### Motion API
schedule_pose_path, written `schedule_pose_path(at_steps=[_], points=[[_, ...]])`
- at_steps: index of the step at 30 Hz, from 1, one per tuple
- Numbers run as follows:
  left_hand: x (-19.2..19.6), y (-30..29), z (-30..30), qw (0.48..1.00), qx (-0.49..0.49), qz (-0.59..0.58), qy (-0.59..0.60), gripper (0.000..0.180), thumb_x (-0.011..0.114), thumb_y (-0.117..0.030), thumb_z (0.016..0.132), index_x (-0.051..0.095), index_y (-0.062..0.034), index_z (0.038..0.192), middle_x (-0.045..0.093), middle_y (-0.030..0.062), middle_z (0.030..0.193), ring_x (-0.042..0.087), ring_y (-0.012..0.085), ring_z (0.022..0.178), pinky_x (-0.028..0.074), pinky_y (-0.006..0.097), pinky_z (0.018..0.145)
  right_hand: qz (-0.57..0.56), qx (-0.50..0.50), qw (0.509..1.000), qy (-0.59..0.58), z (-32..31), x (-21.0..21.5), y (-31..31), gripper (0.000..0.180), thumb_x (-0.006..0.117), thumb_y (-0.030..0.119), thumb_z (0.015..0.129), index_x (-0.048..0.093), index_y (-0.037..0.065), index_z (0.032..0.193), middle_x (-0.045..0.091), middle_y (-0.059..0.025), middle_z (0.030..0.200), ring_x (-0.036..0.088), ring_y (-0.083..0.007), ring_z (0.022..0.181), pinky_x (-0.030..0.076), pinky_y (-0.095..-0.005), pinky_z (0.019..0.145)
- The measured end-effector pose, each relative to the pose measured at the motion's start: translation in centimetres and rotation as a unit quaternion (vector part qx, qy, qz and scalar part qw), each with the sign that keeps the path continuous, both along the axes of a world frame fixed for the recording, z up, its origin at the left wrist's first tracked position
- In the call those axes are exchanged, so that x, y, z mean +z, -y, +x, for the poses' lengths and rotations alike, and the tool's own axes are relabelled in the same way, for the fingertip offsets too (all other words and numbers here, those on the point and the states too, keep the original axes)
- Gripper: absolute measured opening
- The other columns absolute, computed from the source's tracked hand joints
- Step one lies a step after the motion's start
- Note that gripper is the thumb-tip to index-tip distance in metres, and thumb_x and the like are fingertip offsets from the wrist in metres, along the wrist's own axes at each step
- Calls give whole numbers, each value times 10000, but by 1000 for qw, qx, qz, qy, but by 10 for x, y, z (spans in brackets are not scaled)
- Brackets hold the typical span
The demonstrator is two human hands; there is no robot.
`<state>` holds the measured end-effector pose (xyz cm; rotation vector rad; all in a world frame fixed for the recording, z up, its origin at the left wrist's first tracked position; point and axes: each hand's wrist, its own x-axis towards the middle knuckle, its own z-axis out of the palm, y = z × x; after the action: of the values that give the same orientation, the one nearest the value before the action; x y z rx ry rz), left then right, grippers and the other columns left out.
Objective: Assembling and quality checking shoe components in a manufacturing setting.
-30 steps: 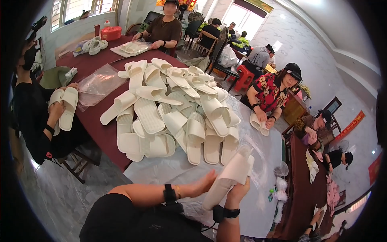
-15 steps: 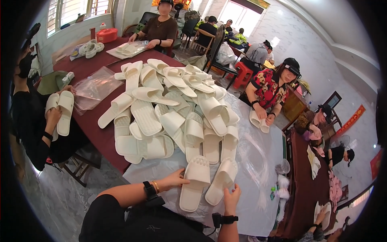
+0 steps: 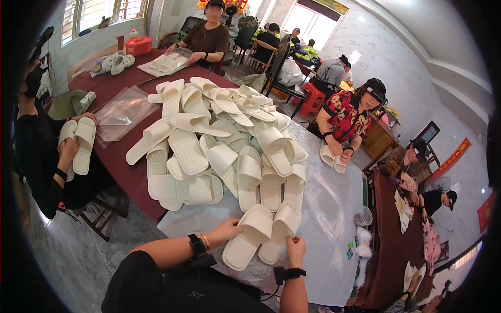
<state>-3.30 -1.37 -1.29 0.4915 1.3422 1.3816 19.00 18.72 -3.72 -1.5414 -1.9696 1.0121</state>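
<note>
Two white slippers lie side by side, soles down, on clear plastic at the table's near edge. My left hand [image 3: 225,232] grips the side of the left slipper [image 3: 249,237]. My right hand [image 3: 295,248] rests at the heel of the right slipper [image 3: 279,232], fingers touching it. Just beyond them sits a big pile of white slippers [image 3: 219,141] covering the middle of the table.
The dark red table [image 3: 122,172] carries clear plastic bags [image 3: 122,109] at the left and a plastic sheet [image 3: 329,208] at the right. Other people sit around it holding slippers: a person at left [image 3: 47,156], one at far end [image 3: 209,36], one at right [image 3: 349,115].
A second ago I held the two slippers up together above my lap; now they lie flat on the table edge, side by side, with my hands at their sides.
</note>
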Motion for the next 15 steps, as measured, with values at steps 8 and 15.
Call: schedule_pose_path(at_steps=[8,15], points=[[2,-3,0,998,8,47,42,398,534,-79,842,547,55,1216,624,127,1108,603,188,994,480,316,874,50,-19,998,36,-16,2,-13,392,697,304,747,638,-48,911,677,-212,866,659,-341,791,505,-391,736],[24,5,-2,991,34,68,112,393,498,-52,846,513,53,1225,599,126,1132,600,195,994,494,331,865,29,-39,998,-34,-5,-8,-22,242,628,189,750,610,-47,799,650,-172,725,626,-298,677,497,-383,668]])
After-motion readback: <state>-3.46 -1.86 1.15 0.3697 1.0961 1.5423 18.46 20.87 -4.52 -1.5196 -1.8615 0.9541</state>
